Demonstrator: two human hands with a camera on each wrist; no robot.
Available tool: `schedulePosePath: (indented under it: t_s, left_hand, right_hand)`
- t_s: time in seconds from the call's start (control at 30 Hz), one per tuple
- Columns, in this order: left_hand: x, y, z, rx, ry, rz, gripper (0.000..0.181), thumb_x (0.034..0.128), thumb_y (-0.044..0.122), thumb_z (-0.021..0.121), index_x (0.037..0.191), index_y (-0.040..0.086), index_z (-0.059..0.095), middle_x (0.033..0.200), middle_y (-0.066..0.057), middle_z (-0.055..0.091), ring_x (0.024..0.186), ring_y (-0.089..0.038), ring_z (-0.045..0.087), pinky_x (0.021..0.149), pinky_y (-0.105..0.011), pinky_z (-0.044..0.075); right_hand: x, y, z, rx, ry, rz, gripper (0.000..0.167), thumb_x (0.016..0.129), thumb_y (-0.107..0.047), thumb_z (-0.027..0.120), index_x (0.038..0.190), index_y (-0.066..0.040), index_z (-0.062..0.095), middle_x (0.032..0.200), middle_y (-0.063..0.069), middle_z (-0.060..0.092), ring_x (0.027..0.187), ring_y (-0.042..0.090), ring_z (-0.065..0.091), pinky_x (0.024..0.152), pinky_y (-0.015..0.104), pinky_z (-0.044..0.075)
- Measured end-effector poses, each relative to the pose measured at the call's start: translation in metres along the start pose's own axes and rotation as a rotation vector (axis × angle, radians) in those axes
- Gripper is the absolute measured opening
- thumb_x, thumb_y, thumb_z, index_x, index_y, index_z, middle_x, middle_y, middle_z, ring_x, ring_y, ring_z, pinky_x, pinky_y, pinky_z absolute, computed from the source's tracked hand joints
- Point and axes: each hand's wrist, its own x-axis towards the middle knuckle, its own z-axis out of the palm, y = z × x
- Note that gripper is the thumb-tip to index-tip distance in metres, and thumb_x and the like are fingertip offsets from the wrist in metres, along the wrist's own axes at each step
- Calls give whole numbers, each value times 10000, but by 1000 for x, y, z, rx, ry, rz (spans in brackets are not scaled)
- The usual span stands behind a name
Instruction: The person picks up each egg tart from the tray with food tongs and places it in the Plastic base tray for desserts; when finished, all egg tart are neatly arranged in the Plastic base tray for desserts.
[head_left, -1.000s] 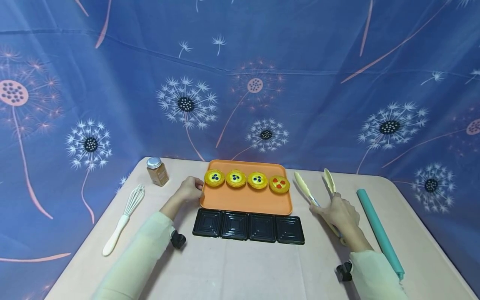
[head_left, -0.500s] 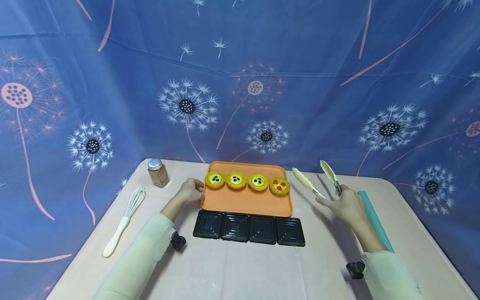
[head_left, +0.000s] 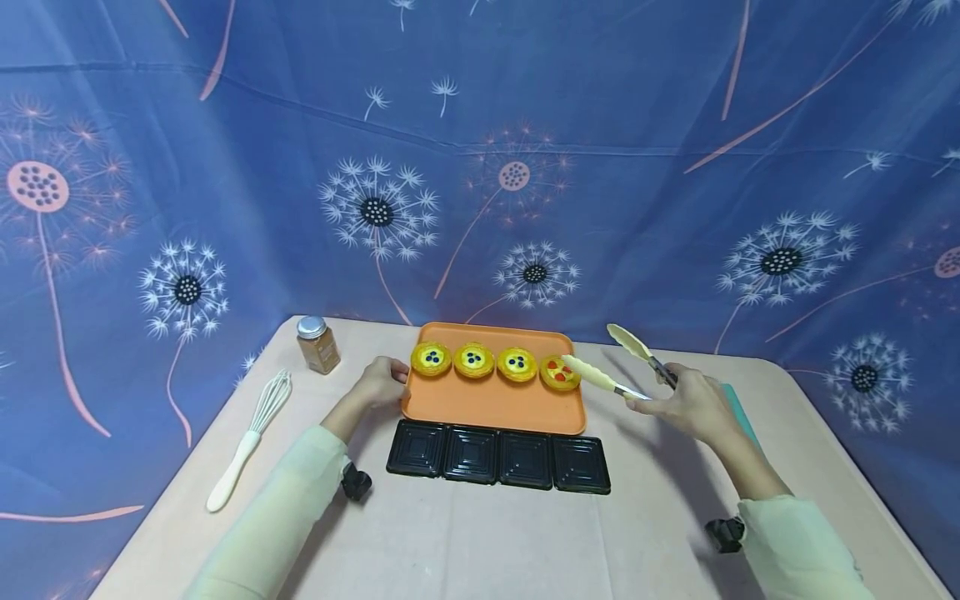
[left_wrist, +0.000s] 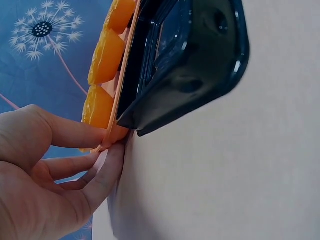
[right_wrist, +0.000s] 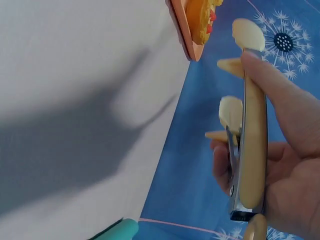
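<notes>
My left hand (head_left: 381,383) pinches the left edge of the orange tray (head_left: 487,406); the left wrist view shows thumb and fingers (left_wrist: 112,170) on its rim (left_wrist: 116,112). Along the tray's far side lie several tarts: those with blue dots (head_left: 474,360) and, rightmost, one with red pieces (head_left: 553,377). My right hand (head_left: 693,404) grips the tongs (head_left: 596,372), whose cream tips stand apart; one overlaps the red-topped tart in the head view, and contact cannot be told. Nothing is between the tips. In the right wrist view the tongs (right_wrist: 254,145) lie between thumb and fingers.
A black tray with square compartments (head_left: 498,456) lies at the near side of the orange tray. To the left are a whisk (head_left: 255,429) and a silver-lidded jar (head_left: 318,346). A teal roller (head_left: 738,414) lies partly behind my right hand.
My right hand has lifted the tongs off the table, and their tips have swung left toward the red-topped tart. My left hand has stayed at the tray's edge.
</notes>
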Motion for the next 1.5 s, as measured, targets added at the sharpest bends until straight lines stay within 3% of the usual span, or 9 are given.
schedulePosePath:
  t_s: [0.2,0.47,0.6,0.7,0.97,1.3,1.5]
  left_hand:
    - [0,0,0,-12,5,-10,475,715,-86,645,1186,-113,599,1010,-166,629,901,-254,591,705,-283,538]
    - [1,0,0,-9,5,-1,463,713,-82,652,1172,-113,605,998,-160,627,894,-251,589,714,-284,530]
    - [1,-1,1,-10,4,-1,465,711,-84,650,1173,-112,604,996,-156,624,896,-252,587,714,-282,529]
    - [1,-1,1,-8,2,2,474,710,-84,646,1180,-119,599,998,-161,624,900,-255,587,717,-284,531]
    - [0,-1,2,-26,4,-11,491,719,-84,654,1205,-113,594,1024,-166,625,923,-258,587,728,-290,537]
    - [-1,-1,1,-20,5,3,478,722,-82,644,1197,-114,599,1011,-158,617,916,-253,580,726,-291,529]
    - [0,-2,1,-26,4,-7,484,716,-81,639,1197,-113,597,1017,-162,616,915,-255,579,731,-294,534]
  right_hand:
    - [9,-7,2,12,-74,-81,864,676,-536,859,1224,74,587,709,57,487,592,202,393,498,324,316]
    - [21,-10,3,-7,-126,-178,965,680,-482,876,1335,131,522,827,112,614,615,206,412,528,332,334]
    - [27,-9,7,-27,-161,-202,923,710,-437,870,1352,124,515,1038,238,674,794,333,591,615,428,469]
    - [31,-7,10,-30,-176,-217,856,742,-389,861,1346,116,527,1153,278,653,1025,453,604,762,556,504]
    - [37,-2,19,-26,-197,-198,813,771,-350,847,1372,89,520,1256,306,596,1123,511,547,820,610,476]
    - [37,2,25,-21,-143,-182,706,791,-325,834,1337,45,582,1231,295,616,1053,465,589,730,541,485]
    - [37,0,22,-40,-123,-212,681,825,-361,800,1323,53,590,1170,271,650,835,316,585,603,408,425]
